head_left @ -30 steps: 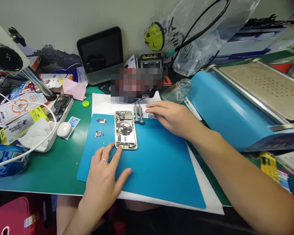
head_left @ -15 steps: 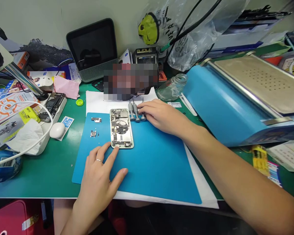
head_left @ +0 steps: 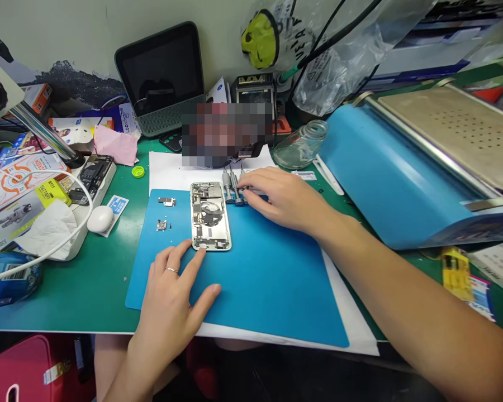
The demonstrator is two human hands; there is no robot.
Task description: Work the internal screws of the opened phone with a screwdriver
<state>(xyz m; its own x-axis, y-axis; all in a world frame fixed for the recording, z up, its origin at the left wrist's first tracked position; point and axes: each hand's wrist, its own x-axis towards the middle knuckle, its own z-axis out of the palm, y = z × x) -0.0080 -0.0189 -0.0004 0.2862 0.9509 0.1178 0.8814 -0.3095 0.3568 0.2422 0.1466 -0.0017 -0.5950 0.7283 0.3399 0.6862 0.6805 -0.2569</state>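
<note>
An opened phone (head_left: 212, 223), its inner parts bare, lies on the blue mat (head_left: 268, 290). My left hand (head_left: 171, 287) has its fingers spread, the tips of the index and middle fingers at the phone's lower edge. Right of the phone, small grey screwdrivers (head_left: 230, 187) lie side by side on the mat's far edge. The fingers of my right hand (head_left: 276, 195) close around the rightmost screwdriver, which they mostly hide. Left of the phone are a small metal bracket (head_left: 166, 201), another small metal part (head_left: 161, 225) and some tiny bits.
A glass jar (head_left: 302, 145) and white tweezers (head_left: 327, 176) lie beyond my right hand. To the right stands a large blue machine (head_left: 369, 184) with a metal plate. Boxes, a white cable (head_left: 81, 229) and an earbud case (head_left: 100, 219) crowd the left. A dark display (head_left: 161, 78) stands behind.
My right hand has come down onto the rightmost screwdriver, now beside the other two, and its fingers have closed around it. My left hand stays at the phone's lower edge. The camera view has shifted slightly.
</note>
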